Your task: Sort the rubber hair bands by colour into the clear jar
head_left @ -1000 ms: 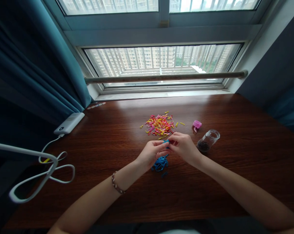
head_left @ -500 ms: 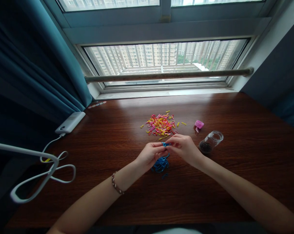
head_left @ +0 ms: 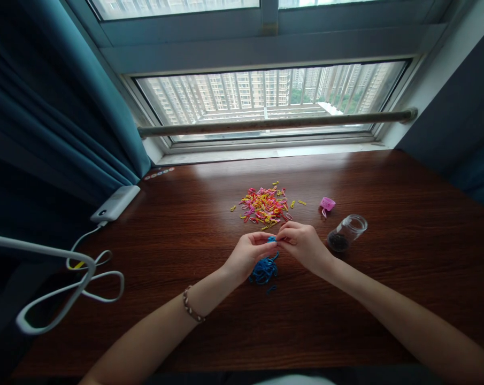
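My left hand (head_left: 250, 253) pinches a small blue knotted piece (head_left: 271, 239) between thumb and fingertips, above the table. My right hand (head_left: 301, 240) meets it from the right, its thumb and fingers pressed together at the piece's right end; what lies between those fingertips is mostly hidden. Below my left hand lies a tangle of blue strands (head_left: 263, 271), partly covered by that hand. One small blue loop (head_left: 271, 289) is apart from it, nearer to me. Beyond both hands spreads a pile of small red, pink and yellow plastic loops (head_left: 264, 206).
At the right, a glass jar (head_left: 347, 233) lies tilted with dark contents, near a pink plastic piece (head_left: 327, 203). A white power bank (head_left: 115, 203) and white cable (head_left: 105, 299) are at the left. A metal bar (head_left: 277, 123) crosses the window behind the wooden table (head_left: 185, 208).
My right fingertips have shifted slightly right along the blue piece, and less of it shows between the hands. My left hand stays nearly in place; the piles are unchanged.
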`<state>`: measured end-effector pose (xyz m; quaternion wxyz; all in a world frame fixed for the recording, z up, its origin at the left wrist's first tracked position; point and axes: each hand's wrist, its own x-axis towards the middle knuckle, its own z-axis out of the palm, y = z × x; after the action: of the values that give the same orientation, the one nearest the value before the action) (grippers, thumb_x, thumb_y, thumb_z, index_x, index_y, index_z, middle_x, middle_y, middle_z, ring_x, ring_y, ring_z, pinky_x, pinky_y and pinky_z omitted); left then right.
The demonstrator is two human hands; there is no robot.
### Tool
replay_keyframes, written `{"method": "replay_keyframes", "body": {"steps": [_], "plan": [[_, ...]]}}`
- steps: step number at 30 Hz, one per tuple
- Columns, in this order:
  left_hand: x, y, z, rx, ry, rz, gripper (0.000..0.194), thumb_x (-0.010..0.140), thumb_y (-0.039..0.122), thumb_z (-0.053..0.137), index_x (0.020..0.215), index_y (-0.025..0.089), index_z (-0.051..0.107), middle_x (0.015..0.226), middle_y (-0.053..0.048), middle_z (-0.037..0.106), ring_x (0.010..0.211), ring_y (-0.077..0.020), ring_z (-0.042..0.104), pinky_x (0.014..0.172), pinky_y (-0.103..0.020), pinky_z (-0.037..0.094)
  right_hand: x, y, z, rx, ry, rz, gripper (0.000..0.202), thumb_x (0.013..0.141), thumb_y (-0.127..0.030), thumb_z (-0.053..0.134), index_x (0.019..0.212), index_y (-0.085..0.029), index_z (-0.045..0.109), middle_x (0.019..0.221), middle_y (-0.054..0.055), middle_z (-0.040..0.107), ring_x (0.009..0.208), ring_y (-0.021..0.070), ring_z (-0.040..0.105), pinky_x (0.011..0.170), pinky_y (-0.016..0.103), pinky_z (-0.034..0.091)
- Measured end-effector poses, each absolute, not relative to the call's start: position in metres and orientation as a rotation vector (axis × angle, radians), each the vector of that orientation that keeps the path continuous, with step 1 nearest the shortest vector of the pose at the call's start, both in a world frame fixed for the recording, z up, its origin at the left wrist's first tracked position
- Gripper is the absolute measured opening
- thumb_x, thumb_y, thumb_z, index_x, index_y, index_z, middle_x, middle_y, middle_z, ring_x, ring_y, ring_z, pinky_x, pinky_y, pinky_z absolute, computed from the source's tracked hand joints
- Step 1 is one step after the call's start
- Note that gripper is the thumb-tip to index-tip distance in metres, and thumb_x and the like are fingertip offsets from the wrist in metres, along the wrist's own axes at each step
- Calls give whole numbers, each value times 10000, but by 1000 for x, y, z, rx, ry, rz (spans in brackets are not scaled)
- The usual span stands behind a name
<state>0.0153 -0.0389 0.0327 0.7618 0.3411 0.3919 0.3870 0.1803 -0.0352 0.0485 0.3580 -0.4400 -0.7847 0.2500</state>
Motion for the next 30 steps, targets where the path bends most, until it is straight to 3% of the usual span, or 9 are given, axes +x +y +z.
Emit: {"method": "replay_keyframes", "body": {"steps": [10, 22, 30], "plan": [[13, -33, 28, 602, 886, 969, 215, 579, 126, 746, 761, 77, 643, 704, -40, 665, 600, -77, 612, 597, -149, 499, 171, -43, 43, -1015, -1917, 667, 176, 797, -165, 503, 919, -190, 626, 965, 72, 615, 876, 160, 582, 775, 282, 476], [14, -35, 27, 549, 898, 884, 230, 560, 102, 756, 764, 49, 666, 755, -84, 680, 635, -94, 626, 639, -154, 504, 172, -39, 36, -1051, -1845, 574, 88, 720, -131, 582, 721, -182, 654, 766, 44, 653, 707, 142, 607, 664, 244, 487], [15, -38, 27, 651, 893, 901, 212, 587, 131, 744, 771, 73, 655, 747, -67, 679, 665, -107, 632, 699, -194, 500, 173, -39, 38, -1199, -1631, 951, 70, 687, -180, 587, 697, -158, 653, 699, 32, 671, 605, 142, 612, 560, 221, 482]]}}
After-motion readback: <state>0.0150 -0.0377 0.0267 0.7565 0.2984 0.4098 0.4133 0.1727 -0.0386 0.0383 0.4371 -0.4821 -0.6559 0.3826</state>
